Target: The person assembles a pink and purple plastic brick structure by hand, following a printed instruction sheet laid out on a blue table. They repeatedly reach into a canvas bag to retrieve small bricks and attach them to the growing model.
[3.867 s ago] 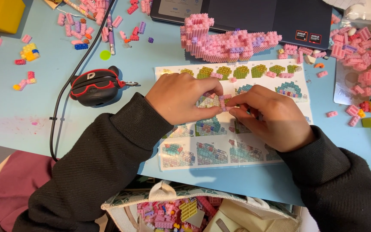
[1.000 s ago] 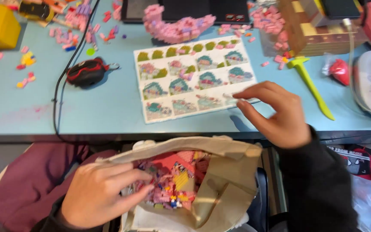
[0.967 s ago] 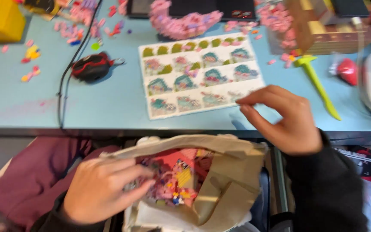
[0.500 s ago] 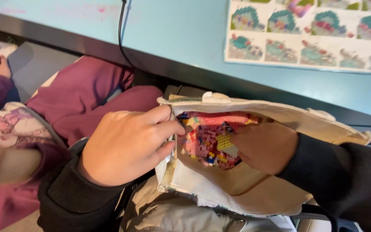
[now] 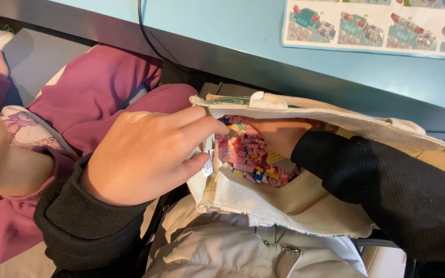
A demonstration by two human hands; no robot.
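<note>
Canvas bag [image 5: 305, 206] edge pinched by left hand [image 5: 150, 154], right hand [image 5: 281, 135] plunged among small bricks [image 5: 245, 157], grip hidden

The mouth of the cream canvas bag [image 5: 305, 206] is the only way down to the small pink bricks [image 5: 245, 157], and the right hand [image 5: 281, 135] with its black sleeve fills most of that opening. The left hand [image 5: 150, 154] pinches the bag's near edge, closing off that side. Just above, the dark edge of the bench [image 5: 222, 56] overhangs the bag, and a purple-clad leg [image 5: 104, 87] crowds the left.
</note>
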